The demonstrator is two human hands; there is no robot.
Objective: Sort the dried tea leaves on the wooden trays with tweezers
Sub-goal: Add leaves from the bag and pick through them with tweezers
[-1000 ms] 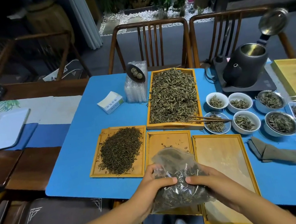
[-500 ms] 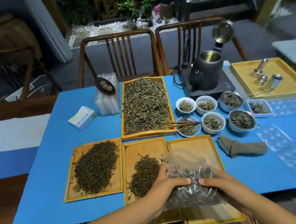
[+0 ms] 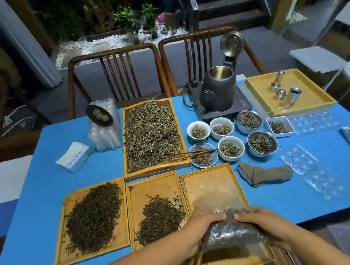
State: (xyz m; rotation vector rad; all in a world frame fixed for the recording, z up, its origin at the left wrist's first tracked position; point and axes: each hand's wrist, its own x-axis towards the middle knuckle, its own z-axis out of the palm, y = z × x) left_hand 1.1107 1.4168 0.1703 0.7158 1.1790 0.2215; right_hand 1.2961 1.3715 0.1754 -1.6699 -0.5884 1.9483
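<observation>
My left hand (image 3: 201, 229) and my right hand (image 3: 263, 224) both grip a clear plastic bag of dark tea leaves (image 3: 229, 232) over the near end of the right wooden tray (image 3: 209, 181), whose far part is bare. The middle tray (image 3: 152, 190) carries a dark pile of tea (image 3: 160, 218). A larger dark pile covers the left tray (image 3: 61, 240). Behind them a big tray (image 3: 124, 143) is full of greenish leaves, and wooden tweezers (image 3: 192, 153) lie from its near right corner onto a small bowl.
Several white bowls (image 3: 230, 148) of tea stand right of the big tray. An open kettle (image 3: 218, 92) sits behind them, a yellow tray with metal cups (image 3: 311, 96) at far right. A folded cloth (image 3: 264, 175), clear blister trays (image 3: 312, 172) and a white box (image 3: 73, 156) lie on the blue table.
The bag has moved right, from over the middle tray to over the right tray. A pile of dark tea now lies on the middle tray. The camera view shifted right.
</observation>
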